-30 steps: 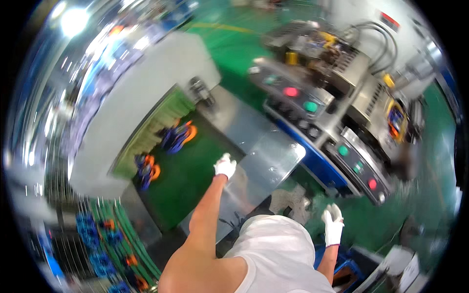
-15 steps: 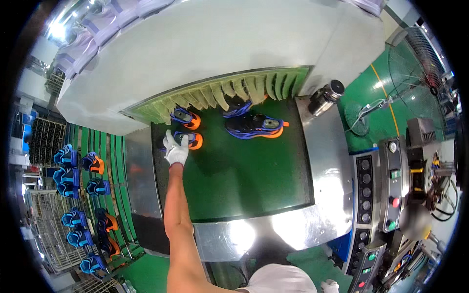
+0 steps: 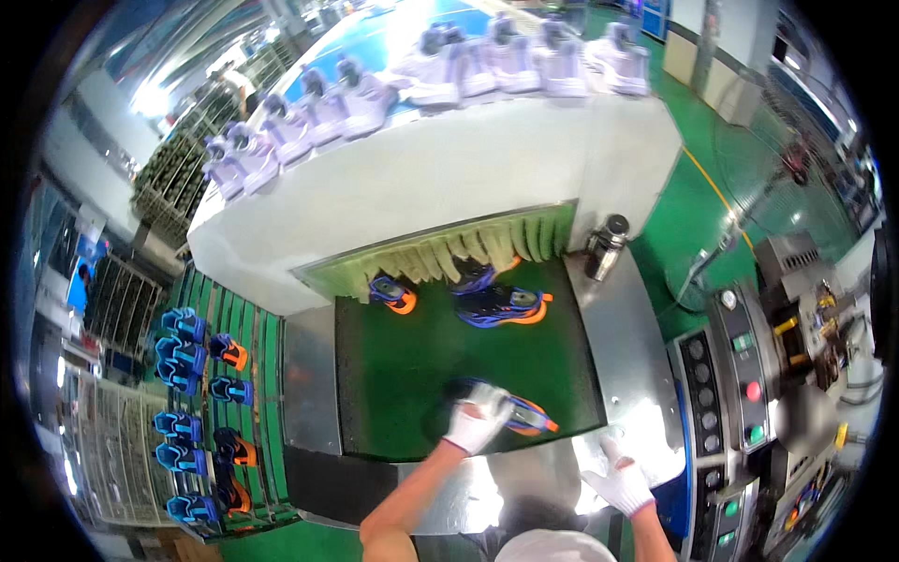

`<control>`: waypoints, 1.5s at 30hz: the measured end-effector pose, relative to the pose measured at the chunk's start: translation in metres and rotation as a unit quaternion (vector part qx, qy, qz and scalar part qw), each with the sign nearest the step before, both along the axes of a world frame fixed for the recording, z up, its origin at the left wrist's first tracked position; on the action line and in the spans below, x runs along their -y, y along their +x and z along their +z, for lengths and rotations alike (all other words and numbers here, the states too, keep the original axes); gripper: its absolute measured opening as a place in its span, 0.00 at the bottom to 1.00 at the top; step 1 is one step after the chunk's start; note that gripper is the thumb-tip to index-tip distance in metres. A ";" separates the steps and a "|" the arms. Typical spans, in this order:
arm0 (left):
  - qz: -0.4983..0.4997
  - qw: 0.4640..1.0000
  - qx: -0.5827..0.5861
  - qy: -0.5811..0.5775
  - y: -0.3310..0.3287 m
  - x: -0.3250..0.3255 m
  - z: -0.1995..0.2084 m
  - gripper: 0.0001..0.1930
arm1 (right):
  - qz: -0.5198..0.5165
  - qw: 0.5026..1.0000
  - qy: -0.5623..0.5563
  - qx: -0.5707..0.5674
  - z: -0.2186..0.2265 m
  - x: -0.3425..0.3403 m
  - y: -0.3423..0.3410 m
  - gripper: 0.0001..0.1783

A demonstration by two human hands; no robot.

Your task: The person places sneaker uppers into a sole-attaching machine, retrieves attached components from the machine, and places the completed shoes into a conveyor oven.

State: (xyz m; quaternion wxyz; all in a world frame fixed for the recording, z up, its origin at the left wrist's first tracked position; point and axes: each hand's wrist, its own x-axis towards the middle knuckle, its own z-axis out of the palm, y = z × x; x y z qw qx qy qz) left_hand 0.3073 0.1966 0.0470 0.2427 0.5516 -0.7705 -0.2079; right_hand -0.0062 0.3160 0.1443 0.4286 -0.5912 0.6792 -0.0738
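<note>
My left hand (image 3: 479, 418), in a white work glove, grips a dark sneaker (image 3: 530, 415) with blue and orange on its sole, just above the near end of the green conveyor belt (image 3: 421, 351). The shoe's toe half is blurred and partly covered by the hand. To the right, my gloved right hand (image 3: 620, 482) is held over the metal rim with its fingers apart and nothing in it. Farther up the belt lie another dark sneaker (image 3: 501, 307) with an orange heel, one behind it (image 3: 474, 276), and a single one (image 3: 392, 294) at the left.
Fabric strips (image 3: 440, 248) hang across the machine's opening. A steel flask (image 3: 608, 247) stands on the right metal ledge (image 3: 623, 328). Lilac sneakers (image 3: 435, 70) line the machine's top. At left, a green slatted rack (image 3: 270, 375) holds several shoes; a control panel (image 3: 742, 375) is at right.
My left hand has brought one sneaker from the belt's far left to its near end. My right hand has come up over the metal rim. The view has tilted up.
</note>
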 end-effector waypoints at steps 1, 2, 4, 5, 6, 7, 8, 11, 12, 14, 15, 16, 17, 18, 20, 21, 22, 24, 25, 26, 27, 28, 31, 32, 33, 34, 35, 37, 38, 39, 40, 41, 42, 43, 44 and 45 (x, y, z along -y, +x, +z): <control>-0.070 0.997 -0.015 0.030 -0.046 -0.015 0.013 0.11 | 0.019 0.999 -0.014 -0.037 0.015 0.005 0.007 0.54; -0.145 0.988 -0.057 0.025 -0.097 -0.032 0.030 0.11 | 0.054 0.991 -0.089 -0.084 -0.003 -0.002 -0.001 0.53; -0.277 0.952 -0.131 0.020 -0.187 -0.064 0.060 0.09 | 0.036 0.959 -0.111 -0.258 -0.038 -0.027 -0.030 0.36; -0.294 0.942 -0.146 0.061 -0.211 -0.068 0.072 0.08 | 0.068 0.963 -0.032 -0.259 0.006 -0.032 -0.048 0.21; -0.342 0.923 -0.167 0.057 -0.242 -0.072 0.096 0.08 | -0.021 0.963 -0.165 -0.213 -0.009 -0.057 -0.084 0.13; -0.384 0.903 -0.183 0.063 -0.271 -0.080 0.117 0.08 | -0.106 0.971 -0.155 -0.148 0.020 -0.078 -0.102 0.13; -0.462 0.879 -0.100 0.068 -0.305 -0.087 0.144 0.08 | -0.147 0.969 -0.151 -0.129 0.038 -0.103 -0.126 0.17; -0.573 0.794 -0.204 0.029 -0.406 -0.130 0.216 0.23 | -0.410 0.905 -0.117 0.001 0.086 -0.188 -0.190 0.33; -0.595 0.776 -0.211 -0.017 -0.438 -0.152 0.235 0.26 | -0.459 0.885 -0.078 0.021 0.076 -0.235 -0.213 0.39; -0.605 0.759 -0.210 -0.112 -0.492 -0.188 0.259 0.31 | -0.588 0.733 -0.216 0.264 0.086 -0.317 -0.216 0.33; -0.592 0.766 -0.249 -0.033 -0.517 -0.210 0.259 0.30 | -0.632 0.611 -0.264 0.398 0.108 -0.349 -0.207 0.32; -0.597 0.753 -0.276 -0.008 -0.556 -0.215 0.244 0.30 | -0.633 0.513 -0.355 0.459 0.098 -0.359 -0.207 0.31; -0.588 0.751 -0.298 0.033 -0.593 -0.236 0.241 0.30 | -0.624 0.412 -0.418 0.516 0.095 -0.384 -0.209 0.31; -0.579 0.748 -0.290 0.144 -0.624 -0.268 0.249 0.28 | -0.648 0.408 -0.409 0.496 0.076 -0.418 -0.206 0.35; -0.611 0.746 -0.230 0.130 -0.700 -0.294 0.210 0.30 | -0.655 0.383 -0.456 0.465 0.079 -0.437 -0.202 0.38; -0.607 0.761 -0.198 0.113 -0.739 -0.317 0.197 0.32 | -0.651 0.334 -0.502 0.461 0.084 -0.445 -0.205 0.38; -0.576 0.786 -0.169 0.149 -0.777 -0.333 0.179 0.34 | -0.667 0.311 -0.510 0.446 0.070 -0.457 -0.201 0.38; -0.512 0.844 -0.103 0.125 -0.851 -0.350 0.154 0.37 | -0.699 0.253 -0.510 0.433 0.070 -0.473 -0.201 0.37; -0.489 0.858 -0.084 0.134 -0.878 -0.365 0.146 0.37 | -0.725 0.247 -0.501 0.403 0.055 -0.486 -0.193 0.37; -0.480 0.856 -0.051 0.186 -0.897 -0.383 0.149 0.39 | -0.745 0.225 -0.492 0.389 0.051 -0.493 -0.187 0.37; -0.465 0.853 -0.022 0.235 -0.916 -0.398 0.159 0.40 | -0.761 0.209 -0.485 0.377 0.055 -0.500 -0.186 0.37; -0.402 0.901 -0.053 0.154 -0.952 -0.345 0.097 0.38 | -0.751 0.208 -0.482 0.401 0.060 -0.494 -0.184 0.39; -0.375 0.919 0.062 0.109 -0.990 -0.383 0.077 0.38 | -0.805 0.107 -0.476 0.337 0.061 -0.495 -0.184 0.44; -0.393 0.908 0.087 0.113 -0.996 -0.377 0.078 0.37 | -0.807 0.117 -0.468 0.340 0.049 -0.497 -0.186 0.43; -0.437 0.886 0.057 0.146 -0.999 -0.364 0.077 0.26 | -0.808 0.131 -0.456 0.349 0.047 -0.497 -0.187 0.42; -0.457 0.868 0.059 0.187 -1.006 -0.355 0.077 0.19 | -0.828 0.161 -0.397 0.361 0.044 -0.501 -0.193 0.38; -0.472 0.851 0.054 0.226 -1.008 -0.339 0.081 0.13 | -0.831 0.179 -0.377 0.369 0.043 -0.501 -0.207 0.34; -0.487 0.808 -0.034 0.330 -0.991 -0.325 0.122 0.10 | -0.827 0.187 -0.381 0.369 0.043 -0.495 -0.238 0.29; -0.479 0.800 -0.053 0.358 -0.985 -0.317 0.127 0.11 | -0.836 0.175 -0.386 0.350 0.049 -0.489 -0.254 0.29; -0.467 0.792 -0.073 0.387 -0.968 -0.310 0.138 0.12 | -0.843 0.206 -0.364 0.339 0.054 -0.493 -0.264 0.30; -0.495 0.772 -0.089 0.388 -0.942 -0.298 0.148 0.14 | -0.848 0.236 -0.342 0.329 0.057 -0.494 -0.274 0.31; -0.528 0.768 -0.061 0.358 -0.912 -0.302 0.179 0.15 | -0.838 0.235 -0.397 0.290 0.069 -0.484 -0.298 0.29; -0.548 0.740 -0.096 0.380 -0.878 -0.292 0.192 0.14 | -0.820 0.241 -0.450 0.261 0.081 -0.470 -0.322 0.27; -0.529 0.747 -0.140 0.377 -0.845 -0.283 0.192 0.14 | -0.805 0.385 -0.415 0.179 0.057 -0.481 -0.343 0.25; -0.510 0.769 -0.083 0.377 -0.803 -0.276 0.225 0.12 | -0.783 0.367 -0.435 0.252 0.084 -0.462 -0.379 0.20; -0.534 0.756 -0.133 0.354 -0.767 -0.267 0.233 0.08 | -0.795 0.388 -0.386 0.260 0.072 -0.452 -0.418 0.16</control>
